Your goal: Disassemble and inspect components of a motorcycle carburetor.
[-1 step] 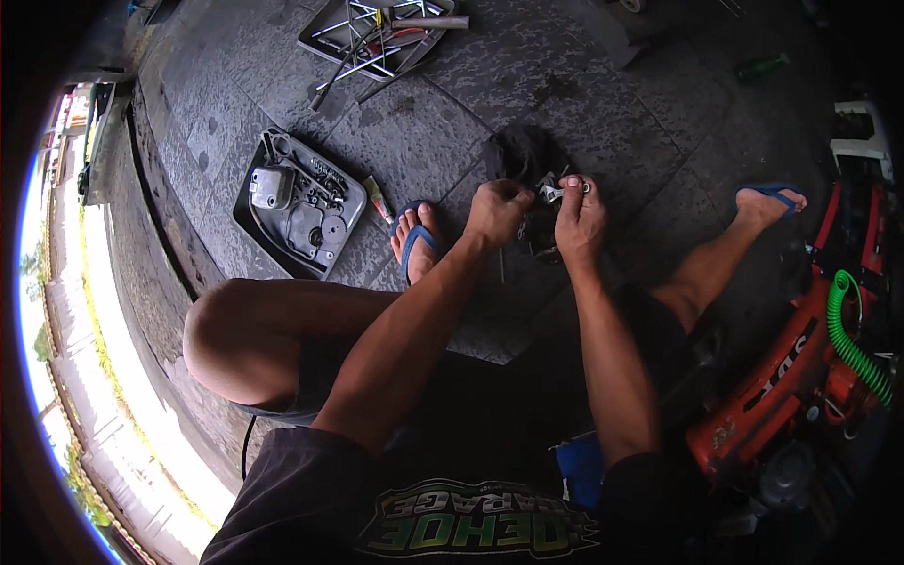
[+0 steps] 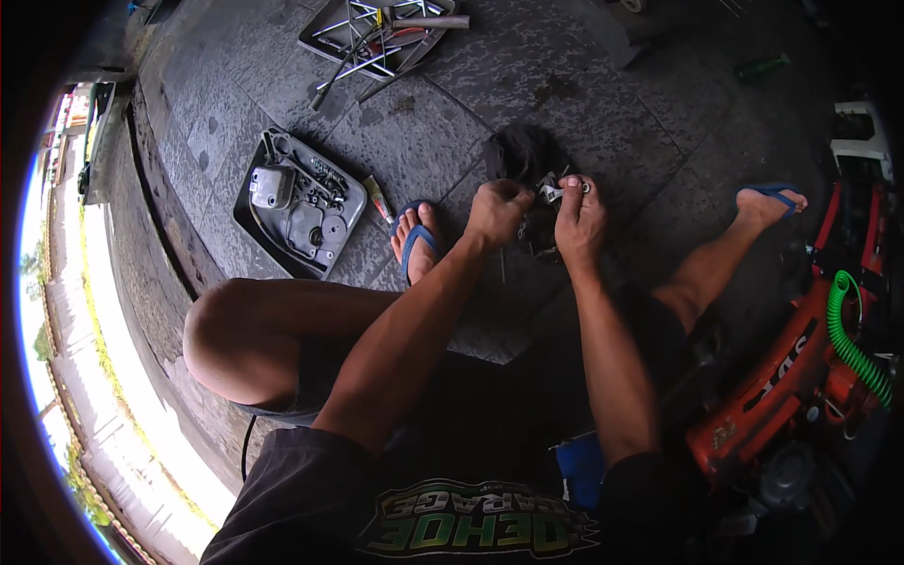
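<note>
Between my hands, just above the floor, is a small silvery metal part whose exact kind I cannot make out. My right hand pinches it between thumb and fingers. At its left side my left hand is closed, fingertips pressed together; what they grip, if anything, is hidden. Below the hands lies a dark mechanical piece, mostly in shadow. A crumpled black cloth rests on the floor just beyond my fingers.
A grey tray of engine parts and bolts stands left of my foot, a small tube beside it. Farther off, another tray holds wrenches and a hammer. A red machine with a green coiled hose is at right; a green bottle lies far right.
</note>
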Demonstrator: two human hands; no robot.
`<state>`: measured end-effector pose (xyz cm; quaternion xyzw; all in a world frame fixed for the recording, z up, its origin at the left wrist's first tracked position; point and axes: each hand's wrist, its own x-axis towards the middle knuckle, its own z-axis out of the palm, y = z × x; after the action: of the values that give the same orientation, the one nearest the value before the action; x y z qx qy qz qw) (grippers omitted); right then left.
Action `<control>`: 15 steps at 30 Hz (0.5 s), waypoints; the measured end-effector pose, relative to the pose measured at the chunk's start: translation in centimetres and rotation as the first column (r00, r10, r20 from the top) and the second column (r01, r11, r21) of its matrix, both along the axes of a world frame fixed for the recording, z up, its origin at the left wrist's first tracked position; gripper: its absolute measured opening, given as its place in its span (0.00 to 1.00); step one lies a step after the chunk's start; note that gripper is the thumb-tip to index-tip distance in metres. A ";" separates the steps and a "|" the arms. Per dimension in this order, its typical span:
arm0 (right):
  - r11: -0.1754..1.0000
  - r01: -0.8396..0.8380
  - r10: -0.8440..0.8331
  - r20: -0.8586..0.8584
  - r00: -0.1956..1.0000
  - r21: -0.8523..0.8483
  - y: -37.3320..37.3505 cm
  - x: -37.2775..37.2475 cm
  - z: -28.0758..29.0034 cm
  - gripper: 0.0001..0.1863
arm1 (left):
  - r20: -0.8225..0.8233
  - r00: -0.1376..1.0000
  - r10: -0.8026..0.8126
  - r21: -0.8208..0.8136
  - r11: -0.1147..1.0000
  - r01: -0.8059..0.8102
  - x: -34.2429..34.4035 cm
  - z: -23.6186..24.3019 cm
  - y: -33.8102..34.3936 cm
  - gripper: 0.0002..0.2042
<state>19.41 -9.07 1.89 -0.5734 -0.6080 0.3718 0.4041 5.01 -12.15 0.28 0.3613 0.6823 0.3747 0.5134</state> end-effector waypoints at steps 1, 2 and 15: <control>1.000 -0.013 0.013 -0.013 1.000 0.009 0.0 0.0 -0.1 0.16 | 0.005 1.000 0.003 -0.005 1.000 -0.003 0.0 -0.1 0.0 0.16; 1.000 -0.003 0.003 -0.008 1.000 0.013 -0.1 0.0 -0.2 0.16 | -0.010 1.000 0.011 -0.018 1.000 -0.011 0.0 -0.2 -0.1 0.16; 0.996 -0.061 0.052 0.128 0.990 0.066 0.1 -0.1 -0.6 0.14 | 0.074 0.997 0.020 -0.060 0.998 -0.016 0.1 -0.1 -0.4 0.16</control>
<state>19.34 -8.97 1.26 -0.5640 -0.6608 0.3247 0.3740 5.11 -12.57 0.19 0.3257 0.6767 0.3721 0.5455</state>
